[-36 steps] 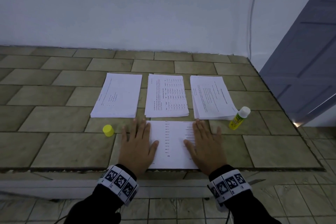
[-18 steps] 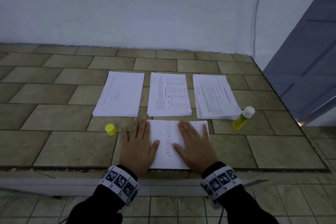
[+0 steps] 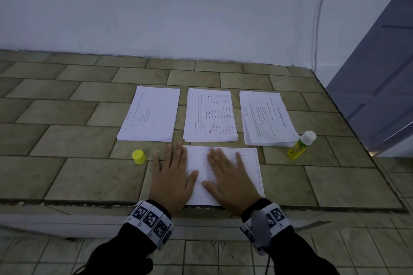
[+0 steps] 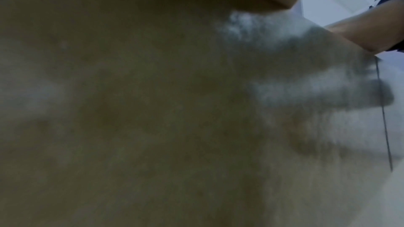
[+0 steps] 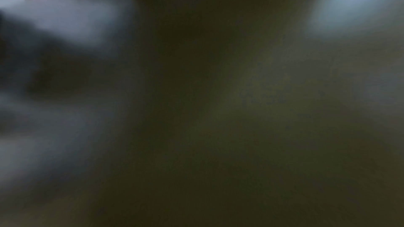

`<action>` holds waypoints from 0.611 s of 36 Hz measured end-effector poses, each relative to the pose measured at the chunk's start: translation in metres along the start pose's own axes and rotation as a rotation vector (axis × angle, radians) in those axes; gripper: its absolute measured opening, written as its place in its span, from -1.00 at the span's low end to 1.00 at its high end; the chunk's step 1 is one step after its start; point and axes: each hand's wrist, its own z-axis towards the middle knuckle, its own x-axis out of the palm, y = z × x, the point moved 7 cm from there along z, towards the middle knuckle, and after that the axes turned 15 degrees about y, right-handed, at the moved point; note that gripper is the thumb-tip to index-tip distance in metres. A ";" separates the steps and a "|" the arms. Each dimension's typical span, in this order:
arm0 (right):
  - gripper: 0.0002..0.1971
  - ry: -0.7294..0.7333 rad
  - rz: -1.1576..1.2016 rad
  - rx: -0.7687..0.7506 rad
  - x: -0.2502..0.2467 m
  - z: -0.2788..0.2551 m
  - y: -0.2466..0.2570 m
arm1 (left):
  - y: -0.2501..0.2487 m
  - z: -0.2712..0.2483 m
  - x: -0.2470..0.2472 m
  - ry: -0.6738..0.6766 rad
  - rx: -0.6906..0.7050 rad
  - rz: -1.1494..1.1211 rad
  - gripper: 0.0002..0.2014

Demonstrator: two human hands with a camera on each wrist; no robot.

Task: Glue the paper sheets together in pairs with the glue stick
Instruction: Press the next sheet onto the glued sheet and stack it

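Three paper stacks in a row on the tiled tabletop (image 3: 67, 176): left stack (image 3: 149, 114), middle stack (image 3: 210, 115), right stack (image 3: 267, 117). One sheet (image 3: 245, 158) lies just in front of them, at the near edge. Two hands pressed flat on it, fingers straight, gripping nothing: left hand (image 3: 172, 182) on its left edge, right hand (image 3: 230, 182) mid-sheet. One glue stick (image 3: 300, 145), uncapped, tilted beside the right stack; one yellow cap (image 3: 138, 156) left of the sheet. Hands cover most of the sheet's print. Both wrist views blurred, unreadable.
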 end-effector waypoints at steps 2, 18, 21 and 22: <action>-0.15 0.017 -0.007 -0.037 0.005 0.008 0.010 | 0.000 0.000 -0.001 0.001 0.006 -0.002 -0.28; 0.08 0.012 0.015 0.299 0.006 -0.041 -0.089 | 0.000 0.000 0.000 0.070 -0.017 -0.012 -0.28; 0.05 -0.039 0.015 0.288 -0.007 -0.045 -0.084 | 0.001 0.001 0.002 0.087 -0.013 -0.010 -0.27; 0.00 -0.067 0.022 0.276 -0.013 -0.046 -0.081 | 0.001 0.001 0.002 0.089 -0.012 -0.009 -0.26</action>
